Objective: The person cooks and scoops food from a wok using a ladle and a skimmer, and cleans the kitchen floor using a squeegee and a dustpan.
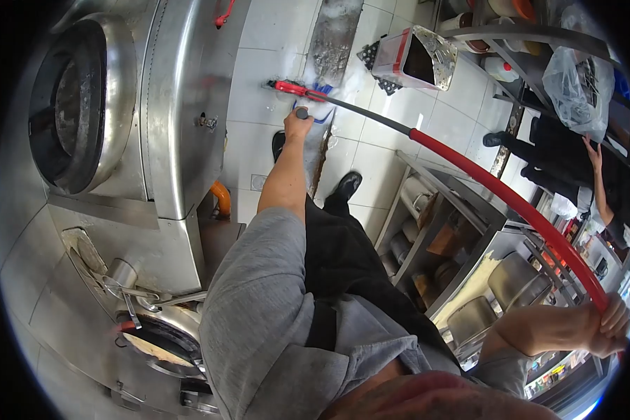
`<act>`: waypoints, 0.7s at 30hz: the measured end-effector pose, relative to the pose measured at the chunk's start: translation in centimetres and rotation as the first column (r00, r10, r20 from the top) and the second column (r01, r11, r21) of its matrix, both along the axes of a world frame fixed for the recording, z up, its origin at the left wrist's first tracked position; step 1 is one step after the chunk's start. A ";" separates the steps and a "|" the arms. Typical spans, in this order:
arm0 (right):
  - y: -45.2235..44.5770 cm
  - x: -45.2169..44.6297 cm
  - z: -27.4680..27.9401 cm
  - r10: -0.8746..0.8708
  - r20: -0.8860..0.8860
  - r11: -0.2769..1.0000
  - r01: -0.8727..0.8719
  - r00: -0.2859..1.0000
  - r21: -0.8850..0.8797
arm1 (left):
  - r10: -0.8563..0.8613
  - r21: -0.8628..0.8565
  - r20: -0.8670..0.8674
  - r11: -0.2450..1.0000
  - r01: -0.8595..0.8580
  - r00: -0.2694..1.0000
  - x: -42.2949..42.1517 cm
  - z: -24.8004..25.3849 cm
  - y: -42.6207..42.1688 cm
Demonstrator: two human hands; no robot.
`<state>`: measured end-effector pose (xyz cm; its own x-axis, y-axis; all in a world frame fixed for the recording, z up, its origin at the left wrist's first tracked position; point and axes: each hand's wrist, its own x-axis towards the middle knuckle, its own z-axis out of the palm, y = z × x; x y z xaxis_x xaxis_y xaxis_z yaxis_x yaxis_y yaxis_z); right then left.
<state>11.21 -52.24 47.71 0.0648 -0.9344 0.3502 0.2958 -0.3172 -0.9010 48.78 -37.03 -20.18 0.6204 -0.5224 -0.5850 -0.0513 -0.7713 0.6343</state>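
My right hand [611, 327] is closed around the upper end of a long red-and-grey pole [497, 185]. The pole slants down to a red brush head [292, 88] on the wet, tiled floor. My left hand [298, 124] is out in front of me, wrapped around an upright handle with a round grey end [302, 113]. Just below that hand a blue piece [322, 117] shows at floor level, partly hidden; I cannot tell whether it joins the handle. White foam [353, 82] lies by the brush, over and beside a floor channel [334, 42].
Steel cooking ranges with a round wok ring [66, 105] line the left. A square bin [420, 59] stands on the floor ahead. To the right are a low steel shelf unit [434, 238], a clear plastic bag [577, 77] and another person in dark clothes [563, 150].
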 end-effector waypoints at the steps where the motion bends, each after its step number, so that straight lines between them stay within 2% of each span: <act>1: 0.2 -0.3 -0.1 0.103 0.042 0.995 -0.103 0.994 -0.004 | 0.005 0.006 0.019 1.000 -0.005 1.000 -0.2 -0.1 0.5; 4: 0.3 -0.5 -1.6 0.283 0.125 0.958 -0.287 0.951 0.014 | 0.058 -0.030 0.000 0.998 -0.058 0.998 -0.9 -0.2 1.6; 6: 0.5 0.2 -4.2 -0.033 -0.123 0.993 0.019 0.992 -0.116 | 0.054 -0.012 0.004 0.998 -0.054 0.999 -1.2 0.0 1.8; 7: 0.2 0.6 -6.0 -0.065 -0.124 0.992 0.050 0.990 -0.116 | 0.058 0.003 0.006 0.998 -0.058 0.998 -1.4 -0.2 2.0; 10: 0.9 2.9 -10.1 0.132 -0.003 0.989 -0.132 0.991 -0.064 | 0.054 -0.014 0.020 0.998 -0.053 0.998 -1.9 -0.8 2.0; 14: 3.2 0.9 -9.0 0.050 -0.054 0.999 -0.050 0.997 -0.001 | 0.051 -0.003 0.057 0.999 -0.051 0.997 -3.1 -1.3 1.9; 16: 3.5 -1.0 -7.9 0.195 0.040 0.979 -0.198 0.980 0.059 | 0.065 -0.027 0.054 0.998 -0.063 0.996 -3.9 -1.8 2.3; 18: 3.6 -3.3 -6.2 0.080 0.052 0.996 -0.082 0.995 0.030 | 0.085 -0.050 0.054 0.995 -0.082 0.995 -4.4 -1.8 3.1; 21: 3.0 -7.2 -4.1 0.125 0.072 0.992 -0.123 0.990 -0.025 | 0.133 -0.121 0.033 0.984 -0.129 0.991 -5.6 -1.8 5.3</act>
<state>4.04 -49.27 43.61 0.1530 -0.9136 0.3768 0.3989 -0.2917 -0.8694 43.14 -31.71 -21.97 0.7099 -0.4989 -0.4971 0.0178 -0.6929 0.7208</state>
